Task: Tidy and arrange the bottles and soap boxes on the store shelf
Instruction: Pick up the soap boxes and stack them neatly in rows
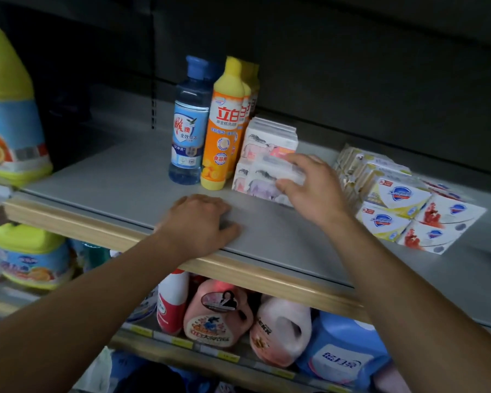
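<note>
The right hand (309,188) grips a soap box (278,171), fingers curled over its top and thumb at its lower front corner; the box sits at the front of a white stack (267,154) of like boxes, two tiers high. The left hand (199,222) rests palm down on the shelf (111,177), fingers loosely bent and holding nothing, just behind the wooden lip (77,225) that runs along the front edge.

Just left of the stack, touching or nearly so, stands an orange bottle (224,129) with a yellow cap, more of its kind lined up behind it. A blue bottle (187,129) stands upright beside that. To the right of the gripping hand, a gap of bare shelf separates it from a second block of soap boxes (403,205) (white and yellow, some with red print), laid in rows that run back toward the dark rear wall.

The open room lies to the left: from the blue bottle across to a big yellow jug (9,109) at the far left edge, the grey board is bare. The front strip under the left hand is bare too.

Below the lip, a lower shelf holds a pink jug (216,316), a white jug (284,330) lying beside it, and a blue one (343,350) further right.
</note>
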{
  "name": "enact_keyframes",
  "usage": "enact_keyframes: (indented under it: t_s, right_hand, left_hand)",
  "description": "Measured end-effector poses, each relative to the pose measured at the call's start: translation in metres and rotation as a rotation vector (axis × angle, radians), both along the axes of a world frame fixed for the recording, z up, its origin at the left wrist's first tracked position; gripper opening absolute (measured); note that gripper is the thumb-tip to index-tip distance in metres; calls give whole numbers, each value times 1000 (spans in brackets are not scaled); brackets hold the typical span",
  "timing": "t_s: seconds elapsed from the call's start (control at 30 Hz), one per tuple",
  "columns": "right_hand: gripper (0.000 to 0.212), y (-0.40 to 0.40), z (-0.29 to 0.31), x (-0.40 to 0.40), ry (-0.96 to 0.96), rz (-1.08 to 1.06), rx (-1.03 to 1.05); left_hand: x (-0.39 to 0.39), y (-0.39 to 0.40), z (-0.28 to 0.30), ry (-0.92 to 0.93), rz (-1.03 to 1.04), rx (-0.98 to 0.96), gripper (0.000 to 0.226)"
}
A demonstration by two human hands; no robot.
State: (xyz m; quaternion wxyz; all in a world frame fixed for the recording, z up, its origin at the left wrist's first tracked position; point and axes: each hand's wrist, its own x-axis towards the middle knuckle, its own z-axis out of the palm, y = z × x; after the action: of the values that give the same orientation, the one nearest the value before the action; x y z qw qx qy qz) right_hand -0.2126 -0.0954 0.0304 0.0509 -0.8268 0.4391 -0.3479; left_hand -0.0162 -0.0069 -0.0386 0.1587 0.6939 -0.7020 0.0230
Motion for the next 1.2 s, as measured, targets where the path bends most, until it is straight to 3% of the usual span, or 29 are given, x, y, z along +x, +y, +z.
enact_keyframes:
  t_s: [0.17, 0.37, 0.47, 1.2]
  right_hand:
    - [47, -36, 25, 26, -58, -30, -134]
    - [45, -61, 8, 45, 138, -109, -258]
    - [44, -61, -2, 45, 108, -108, -299]
    - [46, -58, 2, 47, 124, -115, -262]
  left_hand:
    - [1, -2, -2, 24, 15, -21, 70]
    - [0, -1, 0, 35, 20, -8, 54]
    - [0, -1, 1, 30, 16, -1, 50]
    - [1, 0, 1, 58, 19, -15, 53]
